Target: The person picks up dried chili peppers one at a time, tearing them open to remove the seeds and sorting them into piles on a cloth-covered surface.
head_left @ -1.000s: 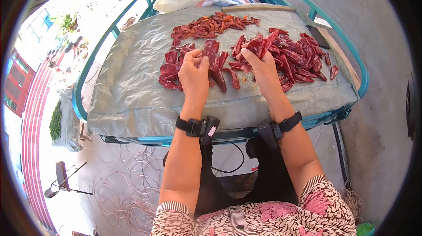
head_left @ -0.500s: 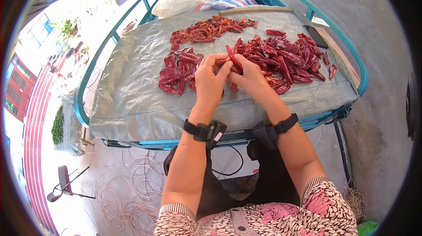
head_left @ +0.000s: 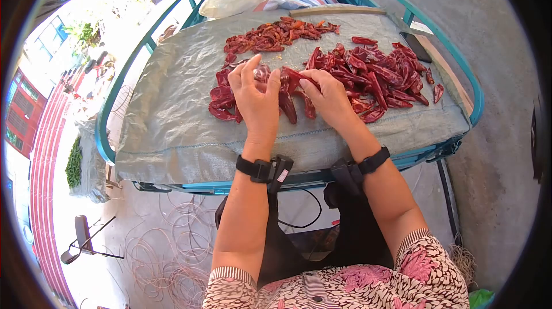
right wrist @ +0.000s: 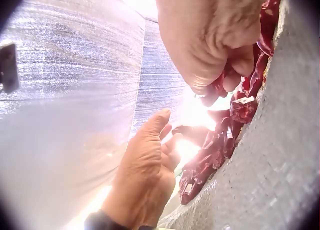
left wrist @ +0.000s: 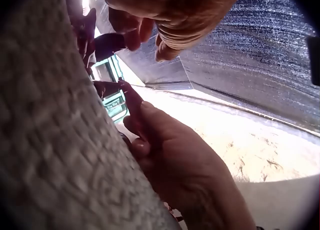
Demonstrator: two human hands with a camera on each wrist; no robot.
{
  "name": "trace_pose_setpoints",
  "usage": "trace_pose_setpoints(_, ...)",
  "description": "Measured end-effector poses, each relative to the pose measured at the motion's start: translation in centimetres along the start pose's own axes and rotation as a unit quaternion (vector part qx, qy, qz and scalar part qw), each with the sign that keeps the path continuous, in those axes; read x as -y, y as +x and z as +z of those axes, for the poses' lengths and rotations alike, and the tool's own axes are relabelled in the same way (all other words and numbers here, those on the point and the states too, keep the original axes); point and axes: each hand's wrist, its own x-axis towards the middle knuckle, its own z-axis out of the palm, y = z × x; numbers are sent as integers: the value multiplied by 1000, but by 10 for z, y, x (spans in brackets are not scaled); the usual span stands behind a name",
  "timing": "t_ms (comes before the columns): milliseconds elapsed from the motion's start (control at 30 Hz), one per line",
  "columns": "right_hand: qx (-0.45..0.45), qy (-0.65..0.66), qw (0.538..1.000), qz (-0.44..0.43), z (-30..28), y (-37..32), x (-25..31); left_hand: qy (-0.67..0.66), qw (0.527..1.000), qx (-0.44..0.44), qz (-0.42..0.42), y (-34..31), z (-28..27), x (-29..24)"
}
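Observation:
In the head view, my left hand (head_left: pixel 256 105) is over the left pile of dried red chilies (head_left: pixel 221 99), fingers spread and thumb apart. A blurred chili (head_left: pixel 261 73) shows just beyond its fingers. My right hand (head_left: pixel 332 99) pinches a dried red chili (head_left: pixel 294 75) between thumb and fingers, its free end toward the left hand. The left wrist view shows this chili (left wrist: pixel 132 102) sticking up from the right hand's grip. A larger pile of dried chilies (head_left: pixel 385 73) lies to the right of the right hand.
Farther back on the grey woven sheet (head_left: pixel 167 113) lies a third pile of more orange chilies (head_left: pixel 270 37). Teal rails (head_left: pixel 454 50) edge the cart bed. Sacks (head_left: pixel 241 3) lie behind, and a dark flat object (head_left: pixel 415 47) sits at the right edge.
A second ago the left hand held up a chili; half a second ago both hands met around a chili. Now the left hand has moved left with fingers spread, while the right keeps a chili.

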Motion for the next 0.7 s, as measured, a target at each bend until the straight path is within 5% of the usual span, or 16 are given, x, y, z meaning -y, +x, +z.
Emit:
trace_pose_setpoints(33, -6, 6, 1000, -5, 0, 0, 0, 18, 1000, 13, -9, -1, -2, -3)
trace_pose_setpoints(133, -7, 22, 1000, -8, 1, -1, 1, 144, 967, 52, 202, 4, -2, 14)
trace_pose_setpoints(233, 13, 48, 999, 8, 0, -2, 5, 180, 943, 89, 265, -1, -2, 15)
trace_pose_setpoints(367, 16, 118, 992, 36, 2, 1, 4, 173, 965, 129, 151, 2, -6, 12)
trace_pose_setpoints(500, -8, 194, 980, 54, 1, 3, 3, 184, 949, 111, 231, 5, -7, 16)
trace_pose_setpoints(567, -38, 217, 975, 32, 2, 3, 3, 164, 967, 95, 170, 5, -7, 16)
trace_pose_setpoints(700, -133, 96, 985, 48, -10, 7, 5, 102, 989, -3, 103, 9, -6, 25)
